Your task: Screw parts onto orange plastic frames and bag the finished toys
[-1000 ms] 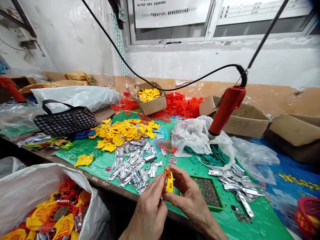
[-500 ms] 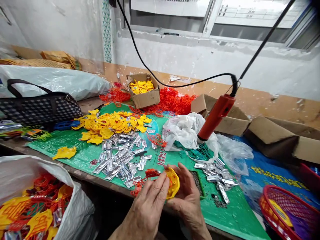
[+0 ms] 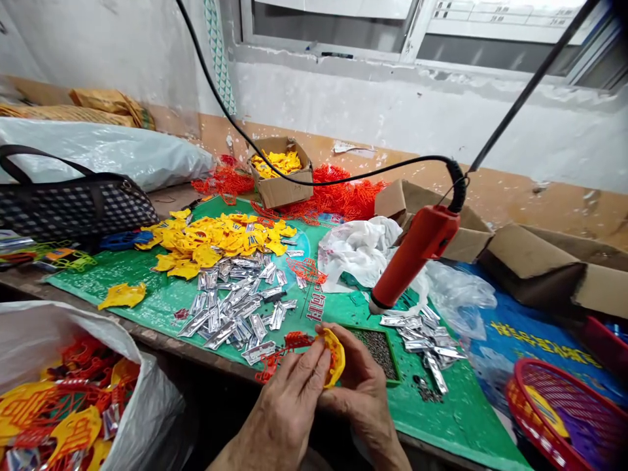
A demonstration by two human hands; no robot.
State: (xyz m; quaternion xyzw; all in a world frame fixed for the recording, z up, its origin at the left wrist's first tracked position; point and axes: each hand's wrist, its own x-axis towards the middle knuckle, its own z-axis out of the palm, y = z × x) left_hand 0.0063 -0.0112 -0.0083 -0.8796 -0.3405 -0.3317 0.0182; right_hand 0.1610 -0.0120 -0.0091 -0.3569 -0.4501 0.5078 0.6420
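Note:
A curved yellow plastic piece [image 3: 336,362] is held upright between my two hands near the front edge of the green mat. My left hand [image 3: 301,386] has its fingers pressed together over the near side of the piece. My right hand [image 3: 360,379] wraps the other side, thumb below and fingers behind. Red plastic lattice [image 3: 297,339] shows beside the left fingers. Right behind the hands lies a green tray of small dark screws [image 3: 380,350]. Above it the red electric screwdriver [image 3: 409,258] hangs tilted, its tip pointing down left.
Yellow pieces [image 3: 210,242] and silver metal plates [image 3: 240,307] are heaped to the left; more silver plates [image 3: 424,337] lie right. A white sack [image 3: 152,399] stands front left, a red basket [image 3: 520,392] front right. Cardboard boxes [image 3: 287,186] line the back.
The screwdriver has swung left and lower, closer to the hands. Both hands have shifted slightly left with the yellow piece, which has turned more edge-on, and more of the screw tray shows.

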